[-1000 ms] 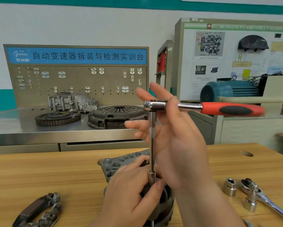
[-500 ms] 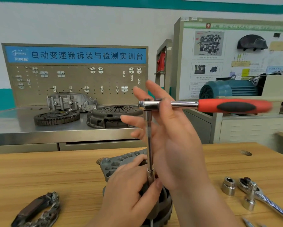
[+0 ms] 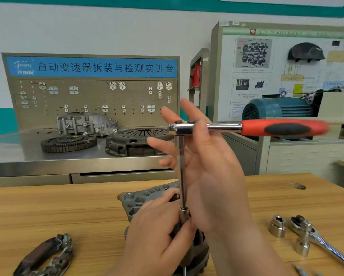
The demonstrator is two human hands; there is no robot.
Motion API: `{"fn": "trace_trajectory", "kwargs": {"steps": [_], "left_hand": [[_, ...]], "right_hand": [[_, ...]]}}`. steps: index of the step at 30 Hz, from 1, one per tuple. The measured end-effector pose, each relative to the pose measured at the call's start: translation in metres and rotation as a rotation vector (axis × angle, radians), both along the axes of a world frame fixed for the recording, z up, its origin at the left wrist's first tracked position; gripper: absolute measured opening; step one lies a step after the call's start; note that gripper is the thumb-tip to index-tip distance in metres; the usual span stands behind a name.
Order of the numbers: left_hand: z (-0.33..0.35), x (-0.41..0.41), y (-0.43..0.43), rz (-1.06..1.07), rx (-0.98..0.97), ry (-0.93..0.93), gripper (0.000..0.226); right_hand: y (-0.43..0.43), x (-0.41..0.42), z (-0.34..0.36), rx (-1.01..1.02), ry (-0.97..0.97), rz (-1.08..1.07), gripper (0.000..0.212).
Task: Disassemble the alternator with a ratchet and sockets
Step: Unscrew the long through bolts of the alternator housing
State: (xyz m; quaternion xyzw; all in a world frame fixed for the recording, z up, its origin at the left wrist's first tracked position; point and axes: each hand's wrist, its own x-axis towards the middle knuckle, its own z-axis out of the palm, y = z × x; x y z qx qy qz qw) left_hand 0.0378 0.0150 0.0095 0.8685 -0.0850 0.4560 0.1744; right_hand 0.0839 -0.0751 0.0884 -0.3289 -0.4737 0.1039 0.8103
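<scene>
Frame centre: our right hand [image 3: 213, 176] open, fingers straight against ratchet [image 3: 246, 127]; lower centre, left hand [image 3: 157, 232] grips extension [image 3: 181, 176] on alternator [image 3: 139, 202].

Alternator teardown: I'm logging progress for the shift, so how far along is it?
Done: one dark component already lies removed on the table. In hand: the left hand grips the alternator while the open right hand works the ratchet and extension on a hidden fastener. Left: the body looks unsplit, so most probably remains.
</scene>
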Motion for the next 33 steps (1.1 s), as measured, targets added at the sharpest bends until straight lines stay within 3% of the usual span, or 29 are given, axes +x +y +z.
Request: {"fn": "trace_trajectory", "kwargs": {"steps": [3,9,12,16,18,23,29,33], "left_hand": [[0.0005,-0.0001,-0.0007,0.009,0.029,-0.006,0.026],[-0.0016,0.0001,0.0003,0.028,0.029,0.041,0.020],[-0.0012,0.0006,-0.0002,0.036,0.043,0.029,0.023],[-0.0010,0.0000,0.0004,-0.042,0.005,0.010,0.031],[-0.0018,0.0000,0.0006,-0.035,-0.001,-0.001,0.031],[-0.0018,0.0008,0.0005,-0.001,0.020,0.010,0.024],[-0.0024,0.0010,0.0023,-0.050,-0.001,-0.008,0.034],[-0.0013,0.0003,0.0017,-0.033,0.002,-0.026,0.029]], "right_hand": [[-0.0006,0.0009,0.0005,-0.003,0.017,-0.004,0.040],[0.0011,0.0007,-0.0019,0.020,-0.143,-0.271,0.025],[0.0015,0.0011,-0.0009,0.024,-0.082,-0.151,0.023],[-0.0016,0.0033,0.0008,0.005,0.022,0.046,0.039],[-0.0014,0.0029,0.0003,-0.014,0.025,0.049,0.042],[0.0010,0.0029,-0.0013,0.030,-0.101,-0.172,0.025],[-0.0006,0.0054,0.0008,-0.009,0.015,0.092,0.035],[0.0015,0.0046,-0.0009,-0.028,0.011,0.090,0.038]]}}
